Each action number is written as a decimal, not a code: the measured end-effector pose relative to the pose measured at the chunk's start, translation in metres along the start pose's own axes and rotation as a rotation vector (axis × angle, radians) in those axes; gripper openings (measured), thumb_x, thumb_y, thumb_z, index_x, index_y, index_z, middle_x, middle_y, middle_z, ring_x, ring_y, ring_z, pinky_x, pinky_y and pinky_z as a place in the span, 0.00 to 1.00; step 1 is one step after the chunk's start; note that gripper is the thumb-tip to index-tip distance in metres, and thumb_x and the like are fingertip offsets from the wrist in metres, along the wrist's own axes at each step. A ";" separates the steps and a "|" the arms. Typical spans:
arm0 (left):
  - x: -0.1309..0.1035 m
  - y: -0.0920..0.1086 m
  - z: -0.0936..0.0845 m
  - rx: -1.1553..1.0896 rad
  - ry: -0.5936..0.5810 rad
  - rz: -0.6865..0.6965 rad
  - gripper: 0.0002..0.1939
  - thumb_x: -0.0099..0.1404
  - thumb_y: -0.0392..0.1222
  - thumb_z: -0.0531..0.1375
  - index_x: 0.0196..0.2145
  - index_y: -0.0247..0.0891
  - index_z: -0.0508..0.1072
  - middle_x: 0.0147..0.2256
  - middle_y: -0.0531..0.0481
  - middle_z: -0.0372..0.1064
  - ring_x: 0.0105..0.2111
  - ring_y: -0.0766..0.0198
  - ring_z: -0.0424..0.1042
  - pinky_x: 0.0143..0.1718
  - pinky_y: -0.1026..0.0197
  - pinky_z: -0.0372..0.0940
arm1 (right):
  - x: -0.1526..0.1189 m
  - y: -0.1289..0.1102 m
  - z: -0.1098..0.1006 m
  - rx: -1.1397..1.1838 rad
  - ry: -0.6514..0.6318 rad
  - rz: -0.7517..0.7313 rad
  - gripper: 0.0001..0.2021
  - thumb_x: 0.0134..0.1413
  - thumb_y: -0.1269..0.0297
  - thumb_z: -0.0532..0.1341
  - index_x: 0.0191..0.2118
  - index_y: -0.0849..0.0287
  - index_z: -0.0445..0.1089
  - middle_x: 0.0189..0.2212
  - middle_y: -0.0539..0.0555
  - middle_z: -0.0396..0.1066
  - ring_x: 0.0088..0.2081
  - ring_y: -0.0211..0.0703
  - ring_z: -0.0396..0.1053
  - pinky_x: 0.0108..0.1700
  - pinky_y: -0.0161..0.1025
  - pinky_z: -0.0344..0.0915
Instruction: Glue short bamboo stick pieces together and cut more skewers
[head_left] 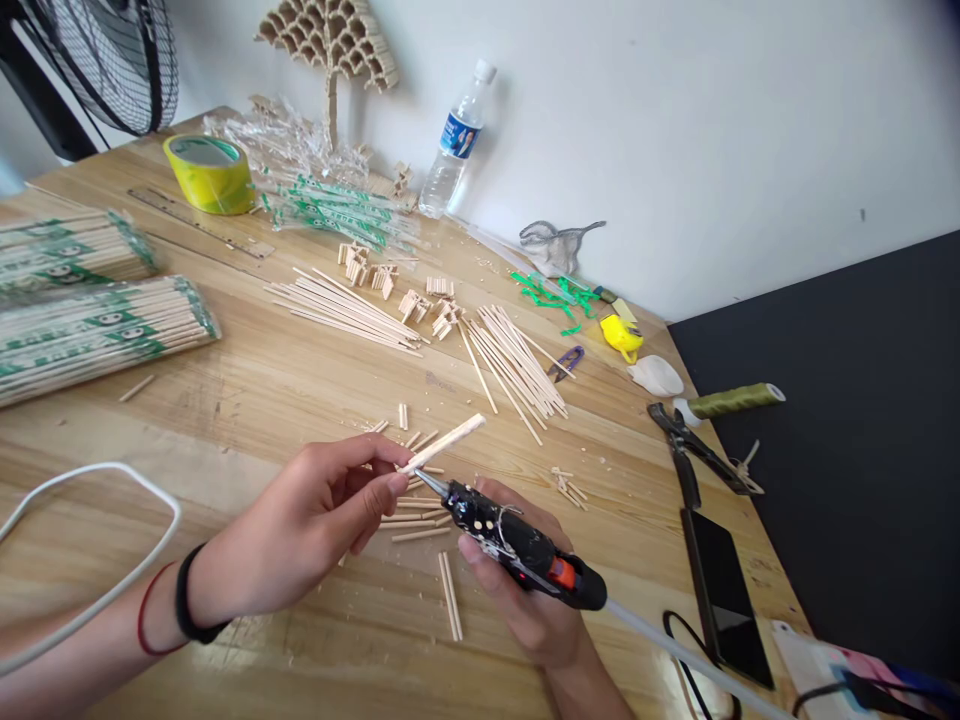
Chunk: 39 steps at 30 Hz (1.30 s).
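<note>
Between thumb and fingers, my left hand (330,520) pinches a short wooden stick (454,438), which points up and to the right. My right hand (525,590) is wrapped round a black hot glue gun (517,535) with an orange part at its rear. The metal nozzle meets the stick, or nearly so, just beside my left fingertips. Below my hands lie several cut stick pieces (416,520), partly hidden by my left hand and the gun. Two more pieces (451,596) lie side by side nearer to me.
Long sticks (517,360) and small glued stick clusters (412,300) lie farther back. Packaged sticks (97,325) are at left, near yellow tape (210,175). A bottle (454,140) stands by the wall. Rightward are snips (566,363), pliers (697,445) and a phone (726,595).
</note>
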<state>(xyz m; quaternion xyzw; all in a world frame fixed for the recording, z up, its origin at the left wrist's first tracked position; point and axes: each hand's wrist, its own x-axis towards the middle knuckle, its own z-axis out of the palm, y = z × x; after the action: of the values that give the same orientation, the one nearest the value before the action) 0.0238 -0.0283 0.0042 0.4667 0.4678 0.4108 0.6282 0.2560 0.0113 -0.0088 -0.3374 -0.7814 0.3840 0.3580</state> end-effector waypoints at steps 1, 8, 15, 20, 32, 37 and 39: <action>0.000 0.000 0.000 -0.007 -0.002 -0.003 0.17 0.76 0.53 0.57 0.46 0.36 0.73 0.21 0.60 0.57 0.21 0.68 0.55 0.22 0.66 0.52 | 0.000 0.000 0.000 -0.004 0.002 -0.001 0.09 0.61 0.70 0.63 0.30 0.54 0.66 0.23 0.47 0.64 0.25 0.41 0.65 0.28 0.39 0.60; -0.002 0.000 0.002 -0.022 -0.011 -0.009 0.16 0.77 0.53 0.57 0.46 0.37 0.73 0.22 0.60 0.57 0.22 0.68 0.55 0.23 0.66 0.52 | 0.000 0.000 0.000 -0.030 0.001 -0.002 0.09 0.60 0.70 0.64 0.29 0.54 0.68 0.24 0.49 0.68 0.27 0.43 0.69 0.29 0.39 0.62; -0.002 0.003 0.002 -0.022 -0.009 -0.002 0.17 0.77 0.53 0.57 0.46 0.36 0.74 0.22 0.60 0.57 0.22 0.68 0.55 0.22 0.65 0.52 | -0.003 0.003 -0.001 -0.066 0.025 -0.006 0.08 0.61 0.70 0.64 0.30 0.53 0.72 0.24 0.50 0.70 0.27 0.45 0.70 0.30 0.40 0.64; -0.003 0.003 0.003 -0.037 -0.007 -0.009 0.16 0.76 0.52 0.57 0.48 0.37 0.73 0.22 0.60 0.57 0.22 0.68 0.55 0.22 0.66 0.52 | -0.006 0.006 0.000 -0.063 0.064 -0.029 0.09 0.61 0.69 0.65 0.29 0.53 0.72 0.22 0.50 0.68 0.25 0.46 0.68 0.28 0.41 0.64; -0.003 0.003 0.003 -0.019 -0.014 -0.026 0.16 0.77 0.52 0.56 0.48 0.37 0.73 0.22 0.60 0.57 0.22 0.68 0.56 0.23 0.66 0.52 | -0.006 0.006 -0.002 -0.066 0.081 -0.013 0.11 0.61 0.67 0.65 0.27 0.53 0.72 0.22 0.50 0.68 0.26 0.46 0.69 0.28 0.41 0.65; -0.003 0.003 0.003 -0.024 -0.011 -0.015 0.16 0.76 0.53 0.57 0.47 0.37 0.73 0.22 0.60 0.57 0.22 0.68 0.56 0.23 0.66 0.52 | -0.007 0.007 -0.002 -0.082 0.101 0.003 0.08 0.61 0.66 0.65 0.29 0.52 0.74 0.21 0.50 0.67 0.26 0.47 0.68 0.28 0.41 0.65; -0.003 0.003 0.003 -0.019 -0.008 -0.012 0.16 0.76 0.53 0.57 0.48 0.37 0.74 0.22 0.60 0.57 0.22 0.68 0.56 0.23 0.66 0.52 | -0.007 0.007 -0.003 -0.088 0.108 0.002 0.07 0.61 0.66 0.66 0.30 0.52 0.74 0.21 0.50 0.67 0.25 0.47 0.68 0.27 0.41 0.65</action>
<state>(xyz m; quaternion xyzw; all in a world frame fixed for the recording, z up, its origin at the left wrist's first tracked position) 0.0255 -0.0307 0.0084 0.4595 0.4640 0.4094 0.6371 0.2637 0.0101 -0.0160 -0.3738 -0.7766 0.3309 0.3843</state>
